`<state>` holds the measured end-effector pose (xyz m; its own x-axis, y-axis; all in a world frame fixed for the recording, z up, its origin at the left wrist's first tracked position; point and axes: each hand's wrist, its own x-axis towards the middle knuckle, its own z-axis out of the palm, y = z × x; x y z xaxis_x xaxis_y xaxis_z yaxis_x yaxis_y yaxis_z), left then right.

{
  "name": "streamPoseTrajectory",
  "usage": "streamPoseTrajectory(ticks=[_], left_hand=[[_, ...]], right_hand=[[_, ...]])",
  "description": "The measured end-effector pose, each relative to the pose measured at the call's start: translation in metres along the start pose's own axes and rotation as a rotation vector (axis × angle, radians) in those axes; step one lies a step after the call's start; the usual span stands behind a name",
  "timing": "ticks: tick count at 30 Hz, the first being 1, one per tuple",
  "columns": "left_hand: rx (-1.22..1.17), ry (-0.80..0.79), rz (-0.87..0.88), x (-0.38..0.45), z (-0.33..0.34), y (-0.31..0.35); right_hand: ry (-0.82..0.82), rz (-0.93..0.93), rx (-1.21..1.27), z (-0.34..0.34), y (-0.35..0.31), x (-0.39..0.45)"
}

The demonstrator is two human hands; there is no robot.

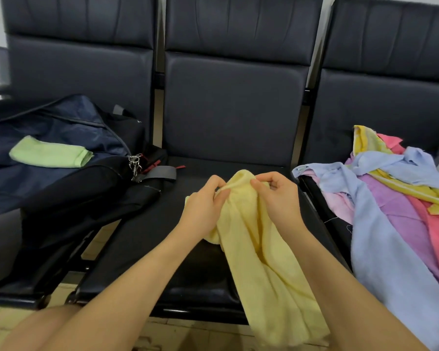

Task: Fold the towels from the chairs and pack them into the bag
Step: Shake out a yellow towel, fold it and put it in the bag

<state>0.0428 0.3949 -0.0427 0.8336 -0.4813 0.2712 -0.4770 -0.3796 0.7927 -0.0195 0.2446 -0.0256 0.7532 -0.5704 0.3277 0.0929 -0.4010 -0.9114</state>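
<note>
Green, 1 folded towel [50, 153] is already laid on the bag [61, 133]. A yellow towel [261, 249] is pinched by both the left hand [204, 206] and right hand [279, 196], unfolded; a pile [390, 198] is left.

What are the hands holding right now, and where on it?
Both the left hand and right hand pinch the yellow towel at its bunched top end; the rest hangs down.

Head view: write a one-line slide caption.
Both hands, left hand and right hand, pinch a pale yellow towel over the middle chair seat, between navy bag and unfolded towel pile.
</note>
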Motion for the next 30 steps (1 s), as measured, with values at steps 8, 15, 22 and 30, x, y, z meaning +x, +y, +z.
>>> streamPoseTrajectory(ticks=[8, 15, 22, 30], left_hand=[[-0.429, 0.216, -0.075, 0.001, -0.041, 0.013], [-0.489, 0.314, -0.088, 0.025, -0.077, 0.028], [-0.467, 0.419, -0.016, 0.054, -0.114, 0.073], [-0.267, 0.427, -0.038, 0.084, -0.148, 0.094]], right_hand=[[0.050, 0.027, 0.043, -0.007, -0.009, -0.004], [0.148, -0.034, 0.081, -0.015, -0.052, 0.009], [0.349, -0.055, 0.187, -0.032, -0.111, 0.043], [0.409, -0.085, 0.292, -0.048, -0.149, 0.057]])
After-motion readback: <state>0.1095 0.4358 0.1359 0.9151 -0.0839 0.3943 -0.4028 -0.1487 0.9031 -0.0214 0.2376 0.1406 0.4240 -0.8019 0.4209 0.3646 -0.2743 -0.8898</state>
